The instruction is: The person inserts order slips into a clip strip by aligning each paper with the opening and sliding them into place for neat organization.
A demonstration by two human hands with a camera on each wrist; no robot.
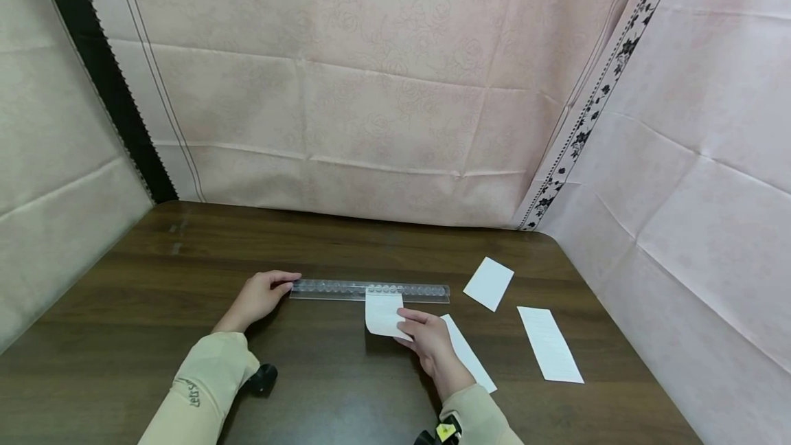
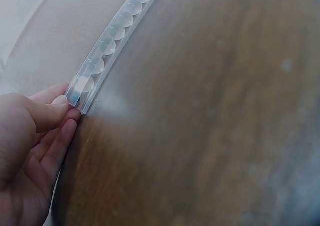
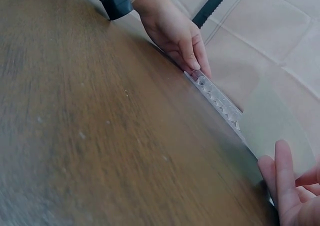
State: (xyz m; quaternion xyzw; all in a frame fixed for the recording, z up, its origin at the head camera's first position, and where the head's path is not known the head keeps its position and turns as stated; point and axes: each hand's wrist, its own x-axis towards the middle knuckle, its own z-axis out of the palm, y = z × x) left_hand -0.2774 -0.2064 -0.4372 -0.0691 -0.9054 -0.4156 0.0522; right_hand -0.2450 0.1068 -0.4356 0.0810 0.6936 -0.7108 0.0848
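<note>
A long clear plastic binding strip [image 1: 334,287] with a row of rounded loops lies crosswise on the table. My left hand [image 1: 262,299] pinches its left end between thumb and fingers, seen close in the left wrist view, where the strip [image 2: 112,45] runs up and away. My right hand [image 1: 429,342] pinches the lower right corner of a small white paper sheet [image 1: 382,314]. The upper edge of that sheet overlaps the strip, right of its middle. In the right wrist view the sheet [image 3: 275,123] stands tilted, its far edge at the loops.
On the right of the brown wooden table [image 1: 321,376] lie a white paper [image 1: 489,283], a lined paper strip [image 1: 550,345] and another paper [image 1: 468,356] partly behind my right hand. Pale patterned cloth [image 1: 371,88] hangs at the back and both sides.
</note>
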